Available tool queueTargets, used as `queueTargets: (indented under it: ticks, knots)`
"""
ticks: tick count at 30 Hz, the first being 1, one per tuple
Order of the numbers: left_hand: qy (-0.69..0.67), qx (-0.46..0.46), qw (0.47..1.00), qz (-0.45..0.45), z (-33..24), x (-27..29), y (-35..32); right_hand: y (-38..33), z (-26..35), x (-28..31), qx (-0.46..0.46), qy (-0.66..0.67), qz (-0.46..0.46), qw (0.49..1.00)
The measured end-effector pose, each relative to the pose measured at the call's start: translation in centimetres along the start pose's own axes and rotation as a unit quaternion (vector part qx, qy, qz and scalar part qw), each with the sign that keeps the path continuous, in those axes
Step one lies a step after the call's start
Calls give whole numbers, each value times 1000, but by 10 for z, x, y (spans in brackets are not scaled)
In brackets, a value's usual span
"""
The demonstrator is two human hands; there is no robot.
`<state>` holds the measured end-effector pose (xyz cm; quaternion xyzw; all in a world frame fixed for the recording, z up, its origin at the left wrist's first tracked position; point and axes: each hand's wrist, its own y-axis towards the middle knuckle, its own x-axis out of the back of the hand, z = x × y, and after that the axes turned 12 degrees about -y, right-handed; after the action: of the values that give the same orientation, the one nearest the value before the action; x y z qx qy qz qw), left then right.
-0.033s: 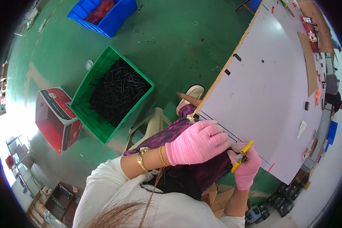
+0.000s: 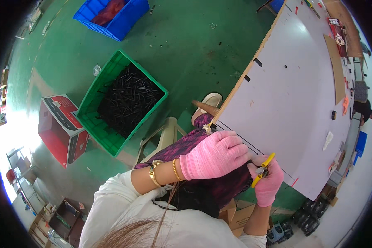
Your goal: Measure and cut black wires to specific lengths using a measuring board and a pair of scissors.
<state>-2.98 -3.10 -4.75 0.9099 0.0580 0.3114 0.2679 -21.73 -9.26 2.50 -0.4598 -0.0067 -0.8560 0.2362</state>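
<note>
My left hand [image 2: 217, 155], in a pink knit glove, reaches over my lap at the near edge of the white table [image 2: 293, 99]. Its fingers are curled together, and whatever they may hold is hidden beneath them. Close to its fingertips, my right hand [image 2: 270, 184], gloved in lighter pink, is closed around small pliers [image 2: 258, 180] with yellow handles. The jaws of the pliers are hard to make out. Thin black strips [image 2: 238, 137] lie along the table edge just beyond my left hand.
A green crate [image 2: 82, 101] full of thin black pieces stands on the floor at left, beside a red and white carton [image 2: 53, 142]. Farther off is a blue crate [image 2: 122, 29]. A stool [image 2: 166, 134] is near my leg. Cardboard [image 2: 335, 70] lies on the table's far side.
</note>
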Motion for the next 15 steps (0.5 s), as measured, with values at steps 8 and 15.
queueTargets:
  ticks: [8,15]
  knots:
    - [-8,-5,1000,21,3,2,0,0,-3,1,-12,6,11,1000]
    - [-6,-11,1000,4,3,2,1,0,-7,1,0,-2,13,1000]
